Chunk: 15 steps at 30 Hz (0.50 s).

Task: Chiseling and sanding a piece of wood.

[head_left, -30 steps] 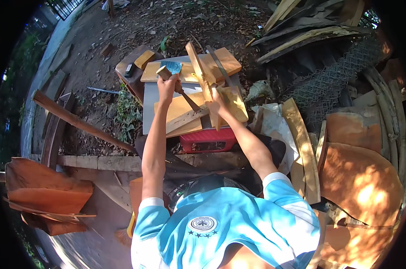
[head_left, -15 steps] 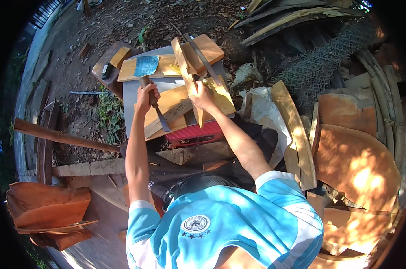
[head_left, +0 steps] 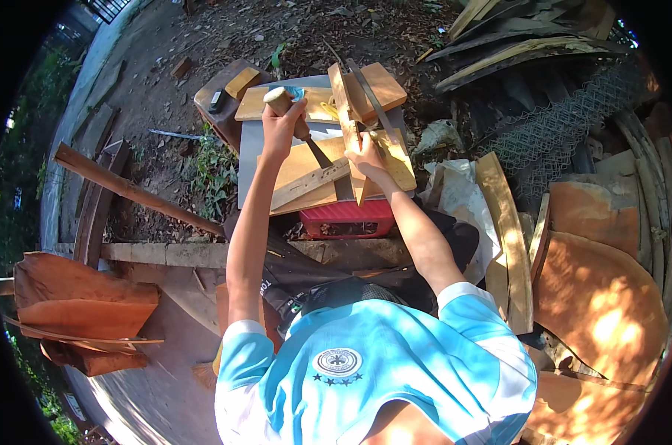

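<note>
My left hand (head_left: pixel 282 132) is closed round the wooden handle of a chisel (head_left: pixel 320 153), whose blade slants down toward the boards. My right hand (head_left: pixel 367 157) grips a narrow wooden strip (head_left: pixel 341 93) near its lower end, tilted over the work surface. Beneath the chisel lie a flat light board (head_left: pixel 297 165) and a thin wood piece (head_left: pixel 306 188) set across it. A long metal blade-like bar (head_left: pixel 371 94) rests to the right of the strip. Behind my left hand, a blue sheet (head_left: pixel 296 93) is mostly hidden.
The boards lie on a grey panel (head_left: pixel 248 176) above a red plastic crate (head_left: pixel 351 221). A wooden block (head_left: pixel 242 82) sits at the far left corner. Planks (head_left: pixel 508 237), wire mesh (head_left: pixel 529 119) and curved wood slabs (head_left: pixel 595 297) crowd the right. A pole (head_left: pixel 135 189) slants at left.
My left hand has tipped the chisel, so its handle end faces up and its blade lies closer to the strip. My right hand keeps hold of the strip. The whole view has shifted.
</note>
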Each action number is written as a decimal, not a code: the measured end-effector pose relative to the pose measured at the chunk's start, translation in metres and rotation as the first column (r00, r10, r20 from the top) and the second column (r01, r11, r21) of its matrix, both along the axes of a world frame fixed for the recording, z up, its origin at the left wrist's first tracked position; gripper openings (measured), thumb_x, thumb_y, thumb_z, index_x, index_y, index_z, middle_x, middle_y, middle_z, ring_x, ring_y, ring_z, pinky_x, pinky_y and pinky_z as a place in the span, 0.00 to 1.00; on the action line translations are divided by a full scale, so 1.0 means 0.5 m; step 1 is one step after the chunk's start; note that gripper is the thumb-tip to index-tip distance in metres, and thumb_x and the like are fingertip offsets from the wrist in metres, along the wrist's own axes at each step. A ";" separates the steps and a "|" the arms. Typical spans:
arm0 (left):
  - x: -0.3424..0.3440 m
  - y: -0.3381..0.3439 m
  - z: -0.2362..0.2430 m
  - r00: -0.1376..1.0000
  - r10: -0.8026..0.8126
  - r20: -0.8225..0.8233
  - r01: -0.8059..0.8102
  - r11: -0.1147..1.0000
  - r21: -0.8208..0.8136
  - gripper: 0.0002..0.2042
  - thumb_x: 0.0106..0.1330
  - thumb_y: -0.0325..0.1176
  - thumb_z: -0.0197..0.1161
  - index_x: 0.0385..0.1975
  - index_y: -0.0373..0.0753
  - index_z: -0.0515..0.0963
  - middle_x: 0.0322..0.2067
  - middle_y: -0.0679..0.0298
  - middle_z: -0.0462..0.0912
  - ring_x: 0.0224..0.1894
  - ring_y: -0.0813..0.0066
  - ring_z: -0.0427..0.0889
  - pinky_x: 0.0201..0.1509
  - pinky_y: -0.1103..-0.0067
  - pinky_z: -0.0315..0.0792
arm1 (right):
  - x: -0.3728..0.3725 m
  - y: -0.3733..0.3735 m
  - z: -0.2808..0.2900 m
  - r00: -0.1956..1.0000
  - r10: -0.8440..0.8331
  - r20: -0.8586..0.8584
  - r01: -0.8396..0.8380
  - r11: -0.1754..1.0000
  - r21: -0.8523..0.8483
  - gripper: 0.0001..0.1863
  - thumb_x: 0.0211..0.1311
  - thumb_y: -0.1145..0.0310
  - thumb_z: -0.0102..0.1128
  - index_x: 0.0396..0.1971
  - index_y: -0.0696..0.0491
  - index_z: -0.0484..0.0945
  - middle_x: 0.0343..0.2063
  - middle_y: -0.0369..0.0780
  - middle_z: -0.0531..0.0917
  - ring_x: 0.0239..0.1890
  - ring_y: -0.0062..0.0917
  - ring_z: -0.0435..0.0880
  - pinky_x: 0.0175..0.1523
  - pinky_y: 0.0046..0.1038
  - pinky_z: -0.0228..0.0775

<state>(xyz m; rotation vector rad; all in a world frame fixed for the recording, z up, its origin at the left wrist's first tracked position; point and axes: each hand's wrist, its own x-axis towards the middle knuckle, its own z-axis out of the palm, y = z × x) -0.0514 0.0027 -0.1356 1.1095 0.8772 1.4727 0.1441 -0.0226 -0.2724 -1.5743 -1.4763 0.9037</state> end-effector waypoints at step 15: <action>-0.040 -0.031 -0.065 0.949 0.214 0.230 -0.200 0.976 -0.080 0.11 0.56 0.25 0.62 0.33 0.40 0.65 0.24 0.67 0.72 0.25 0.80 0.73 0.28 0.82 0.68 | 0.000 -0.003 0.007 0.998 0.028 -0.053 -0.026 0.998 0.055 0.29 0.40 0.64 0.62 0.43 0.60 0.64 0.36 0.47 0.75 0.41 0.34 0.75 0.47 0.31 0.65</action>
